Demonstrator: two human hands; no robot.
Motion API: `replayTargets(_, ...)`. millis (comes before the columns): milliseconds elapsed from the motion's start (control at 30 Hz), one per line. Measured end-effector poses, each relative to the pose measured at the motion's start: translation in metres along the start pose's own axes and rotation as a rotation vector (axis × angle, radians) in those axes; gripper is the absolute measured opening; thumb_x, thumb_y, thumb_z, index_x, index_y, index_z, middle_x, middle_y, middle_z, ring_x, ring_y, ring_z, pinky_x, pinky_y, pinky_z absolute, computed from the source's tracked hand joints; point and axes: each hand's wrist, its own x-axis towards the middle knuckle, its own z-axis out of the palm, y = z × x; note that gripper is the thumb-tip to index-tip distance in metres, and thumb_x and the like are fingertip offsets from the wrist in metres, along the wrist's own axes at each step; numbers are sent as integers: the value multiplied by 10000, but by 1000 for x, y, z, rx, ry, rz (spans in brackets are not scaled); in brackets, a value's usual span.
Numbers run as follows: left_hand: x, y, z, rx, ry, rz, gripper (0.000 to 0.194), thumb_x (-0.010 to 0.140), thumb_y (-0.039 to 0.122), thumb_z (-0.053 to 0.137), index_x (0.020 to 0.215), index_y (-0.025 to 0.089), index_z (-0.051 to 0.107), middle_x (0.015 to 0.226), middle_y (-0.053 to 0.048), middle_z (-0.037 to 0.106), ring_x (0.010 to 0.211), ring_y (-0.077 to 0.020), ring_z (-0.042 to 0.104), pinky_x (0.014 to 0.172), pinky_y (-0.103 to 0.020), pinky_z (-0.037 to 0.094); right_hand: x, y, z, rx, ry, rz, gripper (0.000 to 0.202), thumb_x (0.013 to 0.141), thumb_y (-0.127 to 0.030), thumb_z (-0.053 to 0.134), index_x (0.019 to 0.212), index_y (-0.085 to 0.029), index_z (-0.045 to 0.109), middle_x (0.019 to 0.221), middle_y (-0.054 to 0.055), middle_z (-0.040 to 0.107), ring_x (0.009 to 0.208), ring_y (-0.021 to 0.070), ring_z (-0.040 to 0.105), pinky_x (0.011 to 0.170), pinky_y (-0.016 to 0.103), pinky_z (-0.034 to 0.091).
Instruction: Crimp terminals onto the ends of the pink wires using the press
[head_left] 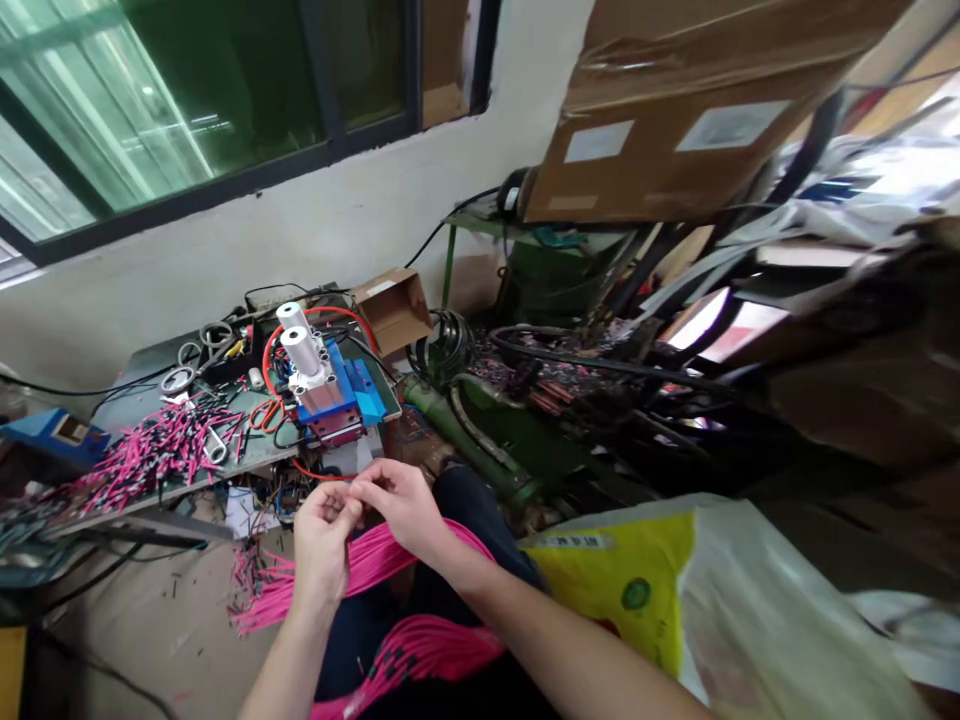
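Observation:
My left hand (pixel 328 525) and my right hand (pixel 397 500) meet above my lap, fingertips pinched together. Whatever sits between the fingers is too small to make out. Across my legs lies a bundle of pink cables (pixel 375 555), its dark-tipped ends spreading out to the left. A second bundle of pink cables (pixel 431 645) rests nearer my body, with black ends bunched together. Just beyond my hands stands a small blue and silver machine (pixel 322 385) with two metal cylinders on top.
A workbench (pixel 274 455) by the wall holds a pile of short pink pieces (pixel 161 450), scissors (pixel 266 412) and an orange hose. An opened cardboard box (pixel 394 312) stands at its far corner. To my right are a yellow and white sack (pixel 615 570) and green metal machinery (pixel 480 440).

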Motion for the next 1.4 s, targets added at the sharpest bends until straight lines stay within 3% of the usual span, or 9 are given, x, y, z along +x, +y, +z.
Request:
replayTargets(300, -2, 7, -7, 259, 28, 65, 323, 647, 377, 899, 768, 148, 706, 642, 1, 632, 555, -120, 539, 536, -221, 452, -1, -16, -11, -595, -24, -250, 115, 805, -276, 732, 730, -189, 742, 696, 18, 694, 639, 148, 601, 588, 265, 439)
replayTargets(433, -3, 11, -12, 401, 16, 120, 273, 718, 391, 838, 763, 154, 712, 632, 1, 613, 543, -118, 490, 518, -222, 407, -2, -32, -12, -699, -113, -289, 83, 790, -204, 704, 732, -188, 761, 699, 12, 685, 646, 133, 580, 600, 257, 409)
replayTargets(500, -4, 11, -13, 428, -10, 164, 219, 722, 342, 829, 732, 162, 706, 631, 11, 594, 528, -107, 453, 506, -219, 377, -2, -36, -13, -676, -147, -228, 76, 758, -191, 700, 709, -185, 757, 687, 11, 683, 635, 131, 567, 598, 258, 401)
replayTargets(700, 0, -3, -15, 377, -57, 299, 118, 703, 248, 791, 675, 182, 698, 752, -16, 645, 640, -138, 560, 568, -228, 443, 8, -31, -16, -188, -203, 296, 237, 615, -337, 809, 575, -183, 634, 504, -14, 592, 476, 111, 478, 494, 254, 348)
replayTargets(833, 9, -17, -25, 419, -78, 198, 185, 789, 357, 775, 841, 181, 756, 721, -18, 683, 614, -151, 599, 596, -247, 501, 16, -29, -20, -276, -125, 233, 310, 620, -415, 855, 624, -169, 665, 493, -19, 583, 463, 104, 473, 470, 244, 341)
replayTargets(967, 17, -25, -40, 488, -160, 165, 301, 842, 448, 743, 916, 169, 825, 862, -94, 776, 815, -237, 712, 757, -317, 563, 28, -29, -26, -290, -22, 121, 352, 650, -455, 875, 641, -175, 660, 481, -35, 565, 455, 94, 455, 468, 235, 347)
replayTargets(1067, 17, -28, -47, 540, -152, 156, 318, 843, 458, 746, 917, 164, 843, 792, -91, 779, 744, -235, 705, 696, -309, 551, 34, -23, -28, -243, 42, 84, 384, 616, -471, 909, 641, -173, 668, 510, -37, 567, 471, 89, 462, 477, 233, 372)
replayTargets(1233, 9, -24, -39, 577, -77, 130, 340, 861, 476, 733, 909, 159, 846, 673, -55, 739, 592, -190, 646, 566, -274, 509, 28, 2, -18, -95, 82, 89, 430, 592, -518, 915, 800, -174, 761, 720, 24, 702, 627, 142, 599, 588, 270, 495)
replayTargets(1400, 7, -24, -21, 516, -83, 25, 431, 832, 551, 742, 797, 129, 827, 552, -36, 680, 453, -169, 588, 455, -267, 472, 24, 16, -7, -63, 121, 113, 342, 656, -498, 856, 673, -179, 735, 635, 23, 673, 616, 153, 593, 607, 281, 482)
